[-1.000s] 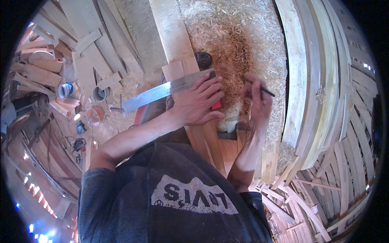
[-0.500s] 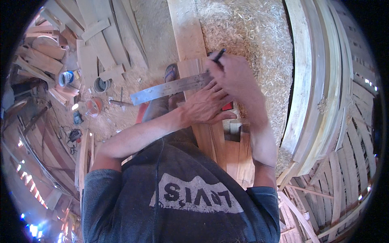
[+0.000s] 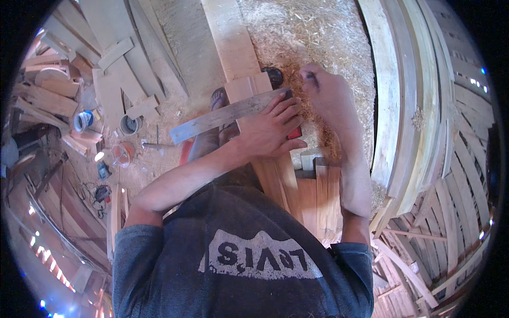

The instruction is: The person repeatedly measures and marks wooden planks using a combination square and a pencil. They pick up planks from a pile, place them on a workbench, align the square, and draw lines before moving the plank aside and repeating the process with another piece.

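Observation:
My left hand (image 3: 268,130) lies across a wooden board (image 3: 249,87), its fingers over the upper end of a flat metal ruler (image 3: 212,119) and its thumb apart from them. The ruler crosses the board at a slant, and its lower end sticks out to the left. A small red thing (image 3: 295,133), partly covered by this hand, shows beside the thumb; I cannot tell its kind. To the right of the board my right hand (image 3: 328,93) is closed above the shavings. Only a small dark-blue bit of the pen (image 3: 310,77) shows between its fingers.
A longer plank (image 3: 225,32) runs away from me beneath the board. Wood shavings (image 3: 313,32) cover the ground on the right, beside stacked long planks (image 3: 392,106). At left are loose boards (image 3: 114,32), a grey bucket (image 3: 130,124), a clear reddish container (image 3: 123,153) and a corded tool (image 3: 101,193).
My right hand has moved away from the board to the right, with the pen. The ruler has tilted more steeply and its upper end has shifted right under my left hand.

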### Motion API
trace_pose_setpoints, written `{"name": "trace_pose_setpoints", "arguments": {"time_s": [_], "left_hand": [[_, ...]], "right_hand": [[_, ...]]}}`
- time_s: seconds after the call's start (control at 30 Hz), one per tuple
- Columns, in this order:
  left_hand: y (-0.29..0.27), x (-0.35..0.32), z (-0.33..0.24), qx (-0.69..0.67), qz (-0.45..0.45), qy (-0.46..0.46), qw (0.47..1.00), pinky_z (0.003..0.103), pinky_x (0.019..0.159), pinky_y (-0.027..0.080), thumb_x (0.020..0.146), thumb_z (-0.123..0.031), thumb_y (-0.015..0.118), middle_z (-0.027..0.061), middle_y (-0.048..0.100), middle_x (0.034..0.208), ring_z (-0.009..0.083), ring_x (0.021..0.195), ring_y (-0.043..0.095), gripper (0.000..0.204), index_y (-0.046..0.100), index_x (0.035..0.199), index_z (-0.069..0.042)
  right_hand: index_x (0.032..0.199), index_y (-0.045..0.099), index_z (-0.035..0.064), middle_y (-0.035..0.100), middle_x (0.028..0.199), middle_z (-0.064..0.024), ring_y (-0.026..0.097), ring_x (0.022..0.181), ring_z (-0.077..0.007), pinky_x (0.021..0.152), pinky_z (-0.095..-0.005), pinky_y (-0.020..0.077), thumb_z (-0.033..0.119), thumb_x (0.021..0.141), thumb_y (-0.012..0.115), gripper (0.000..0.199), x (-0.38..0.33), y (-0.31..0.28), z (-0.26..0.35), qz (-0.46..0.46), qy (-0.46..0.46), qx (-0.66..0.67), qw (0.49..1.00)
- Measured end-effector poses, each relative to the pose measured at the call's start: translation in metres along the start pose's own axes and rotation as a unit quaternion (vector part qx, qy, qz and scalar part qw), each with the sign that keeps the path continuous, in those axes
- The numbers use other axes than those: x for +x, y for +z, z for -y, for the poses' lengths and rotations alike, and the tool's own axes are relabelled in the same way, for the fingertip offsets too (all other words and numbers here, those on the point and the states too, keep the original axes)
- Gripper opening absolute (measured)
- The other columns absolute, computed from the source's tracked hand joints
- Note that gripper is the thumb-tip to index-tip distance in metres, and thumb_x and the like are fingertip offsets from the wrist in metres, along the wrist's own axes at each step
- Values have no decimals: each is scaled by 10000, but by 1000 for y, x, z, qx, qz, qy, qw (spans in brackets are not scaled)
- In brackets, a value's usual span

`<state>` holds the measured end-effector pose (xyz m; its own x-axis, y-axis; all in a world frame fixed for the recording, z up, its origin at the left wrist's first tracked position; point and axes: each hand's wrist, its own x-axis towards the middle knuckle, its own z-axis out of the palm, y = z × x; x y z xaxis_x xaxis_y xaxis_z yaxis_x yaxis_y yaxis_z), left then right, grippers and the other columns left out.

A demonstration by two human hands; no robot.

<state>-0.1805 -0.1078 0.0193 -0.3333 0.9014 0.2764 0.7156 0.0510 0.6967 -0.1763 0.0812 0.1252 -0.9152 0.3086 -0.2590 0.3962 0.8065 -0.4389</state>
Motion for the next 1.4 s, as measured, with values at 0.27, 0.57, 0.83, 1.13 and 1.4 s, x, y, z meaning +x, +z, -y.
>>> {"name": "trace_pose_setpoints", "arguments": {"time_s": [0.27,0.57,0.83,1.13,1.4], "left_hand": [[-8,-4,4,-85,-9,33,996,569,1264,311,999,-461,662,202,516,1506,401,1466,453,582,596,1377,-24],[-25,-55,-27,-149,199,176,953,514,1241,373,1012,-336,677,181,575,1489,381,1443,500,468,618,1355,-23],[-30,-22,-3,-69,336,253,905,476,1327,234,973,-291,699,133,386,1697,291,1600,311,684,464,1560,-30],[-3,17,7,-38,335,290,896,675,1258,198,1021,-587,546,133,459,1650,314,1583,331,731,514,1561,-96],[32,91,-5,30,459,248,852,660,1221,279,1047,-743,341,134,555,1573,349,1496,455,814,582,1506,-115]], "right_hand": [[1352,676,18,775,1174,-85,707,1091,-199,958,-350,560,93,971,742,394,-82,68,-76,86,84,469,875],[1269,681,-36,750,1156,-108,733,1027,-187,900,-318,600,32,985,731,296,-114,76,-92,-260,134,684,668],[1215,678,-44,763,1070,-93,708,898,-157,759,-282,556,6,950,761,282,-110,82,-114,-418,224,636,608],[1184,678,-44,759,1179,-197,749,1053,-260,944,-379,600,233,1122,590,297,-134,42,-69,-576,277,416,647],[1267,610,-29,732,1245,-263,736,1115,-312,1000,-432,589,458,1140,498,516,-320,91,45,-646,461,292,534]]}}
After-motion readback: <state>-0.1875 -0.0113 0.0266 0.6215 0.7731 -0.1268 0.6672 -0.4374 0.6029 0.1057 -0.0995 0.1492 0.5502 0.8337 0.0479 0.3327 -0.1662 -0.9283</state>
